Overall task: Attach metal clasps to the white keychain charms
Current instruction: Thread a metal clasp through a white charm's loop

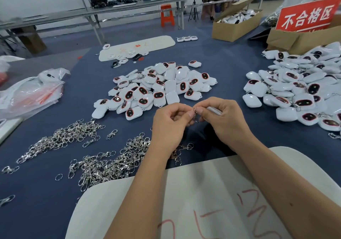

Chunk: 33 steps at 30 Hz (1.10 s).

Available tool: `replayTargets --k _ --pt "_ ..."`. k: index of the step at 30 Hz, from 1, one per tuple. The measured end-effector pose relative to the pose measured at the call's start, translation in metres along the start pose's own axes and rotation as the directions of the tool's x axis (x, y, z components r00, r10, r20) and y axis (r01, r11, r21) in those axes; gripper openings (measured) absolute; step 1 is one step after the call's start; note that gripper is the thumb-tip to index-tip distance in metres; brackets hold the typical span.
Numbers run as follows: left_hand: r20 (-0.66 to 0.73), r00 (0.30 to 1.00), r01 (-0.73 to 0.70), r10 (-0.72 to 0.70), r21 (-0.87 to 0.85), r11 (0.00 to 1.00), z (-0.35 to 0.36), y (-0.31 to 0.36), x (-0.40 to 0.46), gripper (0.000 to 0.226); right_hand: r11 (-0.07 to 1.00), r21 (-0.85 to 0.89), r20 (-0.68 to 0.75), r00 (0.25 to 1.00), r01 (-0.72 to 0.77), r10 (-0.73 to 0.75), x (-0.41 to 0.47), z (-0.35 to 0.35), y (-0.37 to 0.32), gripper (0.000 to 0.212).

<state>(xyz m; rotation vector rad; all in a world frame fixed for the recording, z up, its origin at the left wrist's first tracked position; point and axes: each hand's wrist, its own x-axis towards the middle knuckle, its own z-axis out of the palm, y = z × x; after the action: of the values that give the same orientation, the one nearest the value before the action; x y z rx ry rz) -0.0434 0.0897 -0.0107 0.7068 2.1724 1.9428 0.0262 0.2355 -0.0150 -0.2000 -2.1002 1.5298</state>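
Note:
My left hand (170,121) and my right hand (224,116) meet above the blue table, fingertips pinched together on a small metal clasp (196,114) that hangs between them. A white keychain charm (215,111) lies edge-on in my right hand, mostly hidden by the fingers. A heap of white charms with dark oval faces (156,89) sits just beyond my hands. A second heap of charms (299,92), some with clasps on them, spreads at the right. Loose metal clasps (110,161) lie in piles at the near left.
A white foam board with red writing (203,201) lies under my forearms. A plastic bag (31,94) sits at the left. Cardboard boxes (234,26) and a red sign (308,16) stand at the far right. Another white board (136,47) lies at the back.

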Motion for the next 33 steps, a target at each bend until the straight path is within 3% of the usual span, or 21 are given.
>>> replayTargets --k 13,26,33 --pt "0.025 0.999 -0.021 0.021 -0.007 1.000 -0.0002 -0.0012 0.0009 0.013 1.000 -0.003 0.018 1.000 -0.009 0.009 -0.0014 -0.0016 -0.0018 0.013" --pt "0.000 0.963 -0.251 0.270 0.362 0.898 0.0066 -0.0010 -0.0053 0.012 0.999 -0.032 0.009 0.999 0.040 -0.039 -0.0032 0.0006 -0.0033 0.016" --pt "0.046 0.942 -0.321 0.334 0.425 0.846 0.0080 -0.0013 -0.0063 0.011 0.992 -0.098 -0.001 0.997 0.076 -0.077 -0.0046 -0.0002 -0.0036 0.019"
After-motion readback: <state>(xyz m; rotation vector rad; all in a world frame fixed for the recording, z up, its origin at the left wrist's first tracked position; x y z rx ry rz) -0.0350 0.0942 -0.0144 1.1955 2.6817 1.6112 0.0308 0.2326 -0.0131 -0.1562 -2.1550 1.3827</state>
